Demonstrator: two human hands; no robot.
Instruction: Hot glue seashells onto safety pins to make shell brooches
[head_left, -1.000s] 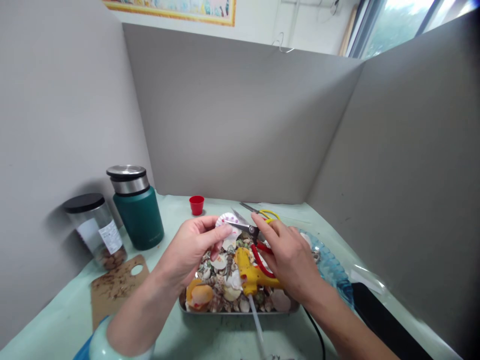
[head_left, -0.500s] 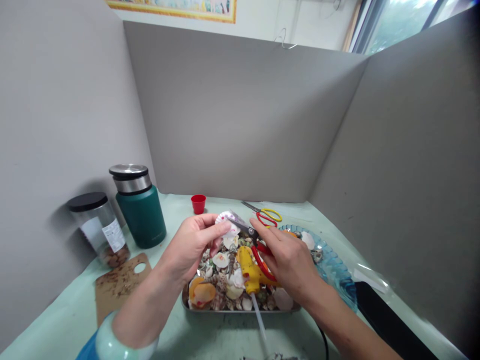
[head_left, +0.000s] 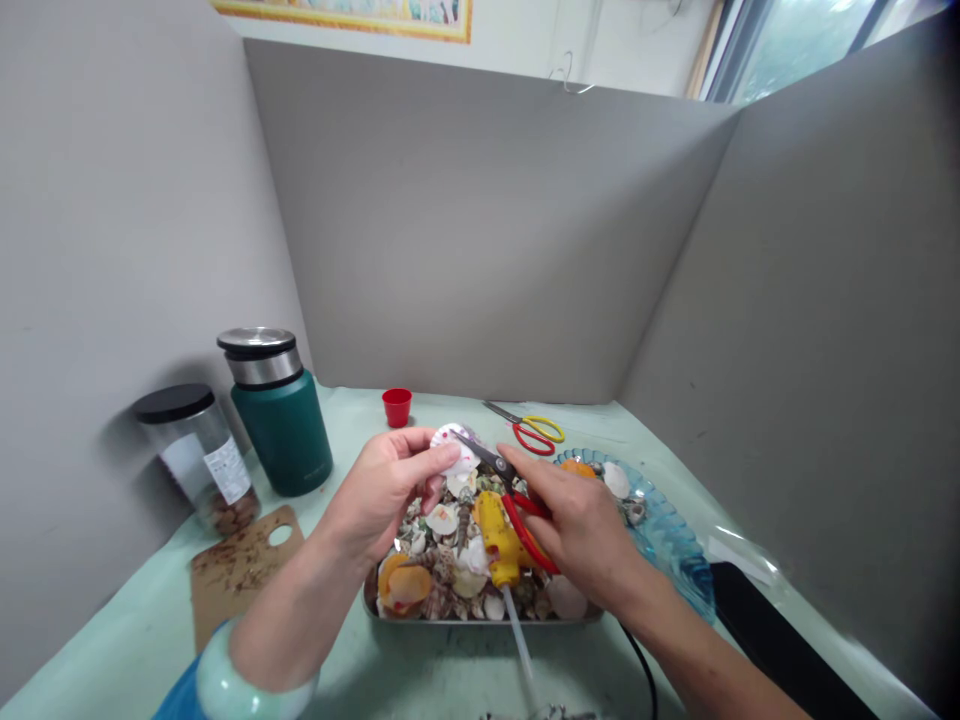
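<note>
My left hand (head_left: 397,475) pinches a white shell (head_left: 455,450) with pink and purple marks between thumb and fingers. In my right hand (head_left: 574,515) are red-handled scissors (head_left: 495,462), their dark blades pointing left and lying against the shell's face. How far the blades are parted I cannot tell. Below both hands is a metal tray (head_left: 480,622) heaped with shells. A yellow glue gun (head_left: 499,540) rests on the heap, partly hidden behind my right hand and the scissor handles, with a pale glue stick (head_left: 519,635) jutting toward me.
A blue scalloped glass dish (head_left: 675,560) holding shells stands to the right, near a black flat object (head_left: 787,640). Behind lie scissors with yellow and red handles (head_left: 544,430) and a red cup (head_left: 397,407). On the left are a green flask (head_left: 281,430), a jar (head_left: 206,460) and a brown board (head_left: 240,570).
My right hand has shifted slightly and turned the scissors, so the blades reach farther up and left across the shell. My left hand stays nearly in place.
</note>
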